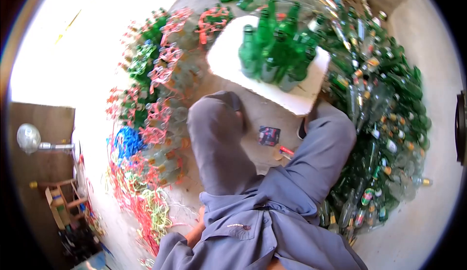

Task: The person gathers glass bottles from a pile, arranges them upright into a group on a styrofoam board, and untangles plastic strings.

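Observation:
Several green glass bottles (pixel 275 46) stand upright in a tight group on a white board (pixel 224 51) beyond my knees. Of my left hand (pixel 198 227), only a strip of skin at the wrist shows beside my hip. Its fingers are hidden by the grey clothing, and nothing can be made out in it. Near it, red and pale green strings (pixel 155 211) lie on the floor. My right hand does not show. A small patch of skin is at the bottom edge, too little to identify.
Bottles wrapped in pink netting (pixel 163 70) stand in rows on the left, beside a blue string bundle (pixel 127 142). A large heap of loose bottles (pixel 374 99) lies along the right wall. A dark packet (pixel 269 135) and a red object (pixel 286 150) lie between my legs.

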### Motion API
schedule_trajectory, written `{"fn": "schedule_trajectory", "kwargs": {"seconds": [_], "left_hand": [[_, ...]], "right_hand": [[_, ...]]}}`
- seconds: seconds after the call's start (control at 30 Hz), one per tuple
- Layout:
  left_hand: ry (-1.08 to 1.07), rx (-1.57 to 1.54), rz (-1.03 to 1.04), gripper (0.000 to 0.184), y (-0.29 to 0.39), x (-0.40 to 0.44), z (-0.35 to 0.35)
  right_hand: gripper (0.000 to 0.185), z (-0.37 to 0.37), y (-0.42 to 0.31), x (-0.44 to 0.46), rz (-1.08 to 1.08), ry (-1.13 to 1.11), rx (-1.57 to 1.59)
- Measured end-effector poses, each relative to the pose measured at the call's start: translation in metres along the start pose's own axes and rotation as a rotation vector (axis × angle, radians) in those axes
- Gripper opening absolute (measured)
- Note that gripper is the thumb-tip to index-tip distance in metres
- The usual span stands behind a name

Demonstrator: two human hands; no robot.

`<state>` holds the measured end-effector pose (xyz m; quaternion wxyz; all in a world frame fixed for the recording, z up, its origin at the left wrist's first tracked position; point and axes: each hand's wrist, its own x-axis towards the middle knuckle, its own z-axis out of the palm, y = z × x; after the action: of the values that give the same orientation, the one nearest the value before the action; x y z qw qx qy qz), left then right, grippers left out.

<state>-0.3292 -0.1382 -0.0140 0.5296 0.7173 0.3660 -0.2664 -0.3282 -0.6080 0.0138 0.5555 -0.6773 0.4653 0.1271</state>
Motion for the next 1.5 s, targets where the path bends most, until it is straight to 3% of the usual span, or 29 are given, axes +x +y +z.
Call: {"fn": "schedule_trajectory", "kwargs": {"seconds": [0.3, 0.43, 0.6, 0.73, 1.03, 1.3, 1.5], "left_hand": [[0.004, -0.066, 0.067, 0.026, -0.041, -0.019, 0.006], [0.026, -0.225, 0.002, 0.032, -0.038, -0.018, 0.016], [0.008, -0.128, 0.118, 0.040, -0.015, -0.028, 0.016], [0.091, -0.147, -0.003, 0.041, -0.012, -0.033, 0.027], [0.174, -0.249, 0.012, 0.039, 0.015, -0.043, 0.023], [0.212, -0.237, -0.038, 0.037, 0.035, -0.054, 0.022], [0.250, -0.286, -0.007, 0.035, 0.023, -0.048, 0.030]], "right_hand": [[0.048, -0.014, -0.017, 0.011, 0.042, -0.031, 0.047], [0.049, -0.027, -0.024, 0.024, 0.044, -0.027, 0.078], [0.050, -0.034, -0.049, 0.030, 0.041, -0.013, 0.106], [0.051, -0.055, -0.083, 0.044, 0.004, 0.014, 0.160], [0.053, -0.128, -0.209, 0.083, -0.151, 0.069, 0.374], [0.054, -0.154, -0.267, 0.112, -0.148, -0.118, 0.422], [0.056, -0.160, -0.291, 0.148, -0.153, -0.451, 0.433]]}}
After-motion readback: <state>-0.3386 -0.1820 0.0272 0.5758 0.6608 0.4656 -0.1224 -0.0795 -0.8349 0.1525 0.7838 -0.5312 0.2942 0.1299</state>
